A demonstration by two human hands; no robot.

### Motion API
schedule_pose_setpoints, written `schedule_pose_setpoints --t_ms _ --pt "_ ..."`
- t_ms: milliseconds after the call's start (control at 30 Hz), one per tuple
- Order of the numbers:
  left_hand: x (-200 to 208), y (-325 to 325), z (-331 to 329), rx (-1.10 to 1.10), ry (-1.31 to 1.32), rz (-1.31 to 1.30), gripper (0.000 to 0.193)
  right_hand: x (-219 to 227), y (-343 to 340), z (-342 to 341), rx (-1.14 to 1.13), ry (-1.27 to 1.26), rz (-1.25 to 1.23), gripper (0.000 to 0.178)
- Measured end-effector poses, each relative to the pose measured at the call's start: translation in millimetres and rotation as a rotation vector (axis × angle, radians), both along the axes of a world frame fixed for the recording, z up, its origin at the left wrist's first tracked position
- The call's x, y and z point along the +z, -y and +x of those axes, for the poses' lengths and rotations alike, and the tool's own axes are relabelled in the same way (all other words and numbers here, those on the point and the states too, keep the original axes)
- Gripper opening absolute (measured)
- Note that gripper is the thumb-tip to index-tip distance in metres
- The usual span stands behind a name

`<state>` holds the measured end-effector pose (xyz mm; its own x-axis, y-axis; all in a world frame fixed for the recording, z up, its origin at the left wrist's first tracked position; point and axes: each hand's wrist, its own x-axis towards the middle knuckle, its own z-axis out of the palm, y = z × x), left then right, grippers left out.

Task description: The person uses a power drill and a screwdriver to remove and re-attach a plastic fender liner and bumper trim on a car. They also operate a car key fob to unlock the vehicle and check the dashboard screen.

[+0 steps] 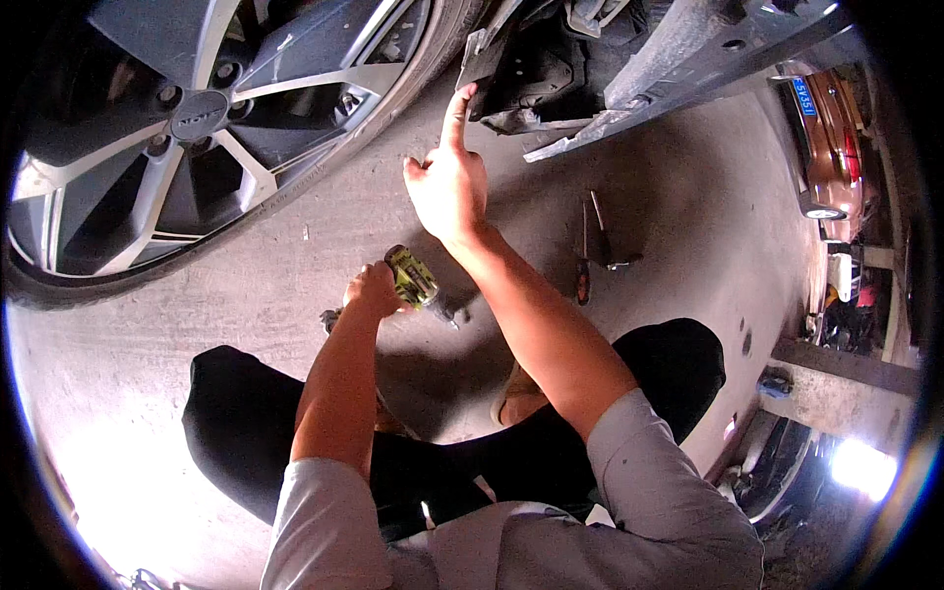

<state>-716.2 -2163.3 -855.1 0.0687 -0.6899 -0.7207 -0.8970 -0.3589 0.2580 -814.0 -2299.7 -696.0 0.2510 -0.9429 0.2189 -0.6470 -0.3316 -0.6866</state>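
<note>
My left hand (371,289) is closed around a yellow-green cordless power tool (411,277), low over the floor between my knees. The tool's metal nose points down to the right. Stretched up ahead, my right hand (450,187) has its index finger extended and its thumb apart. That fingertip is at the lower end of a thin, light tab (473,61) on the car's underside, just right of the wheel (202,118). The other fingers of this hand are partly hidden, and I see nothing held in it.
A screwdriver (584,280) with an orange-and-dark handle lies on the concrete floor, beside a long metal tool (601,226). The car's pale sill edge (580,138) juts overhead. At the right are a parked brown car (831,138), a ledge (836,388) and a bright lamp (863,469).
</note>
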Motion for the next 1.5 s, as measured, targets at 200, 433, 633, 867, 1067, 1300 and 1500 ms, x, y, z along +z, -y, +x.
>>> schedule_pose_setpoints --t_ms 200,433,633,867,1067,1300,1500 --pt "27.2 1.8 -10.7 0.01 0.064 0.009 0.085 -4.4 4.2 -6.7 -0.041 -0.136 -0.06 0.115" --pt "19.5 -4.7 -10.1 0.03 0.091 0.02 0.078 -7.5 4.5 -20.0 0.035 0.026 -0.194 0.108" --pt "22.5 4.7 -7.9 0.002 0.074 0.105 0.075 -7.5 5.7 -28.9 0.138 0.328 0.11 0.105" --pt "20.0 12.0 -9.7 -0.058 0.077 0.039 0.072 -3.9 4.6 -25.6 0.155 0.336 0.168 0.108" --pt "18.1 21.5 -24.0 -0.041 0.298 -0.01 0.046 -11.6 4.8 -15.0 0.086 0.3 0.111 0.109" --pt "148.0 121.5 -4.5 0.859 -0.603 -1.327 0.012 -11.1 3.6 -8.1 -0.012 0.091 0.027 0.099" --pt "195.1 130.0 -38.8 0.136 -0.823 -1.408 0.015 -84.4 20.6 -32.4 -0.012 -0.27 -0.302 0.081"
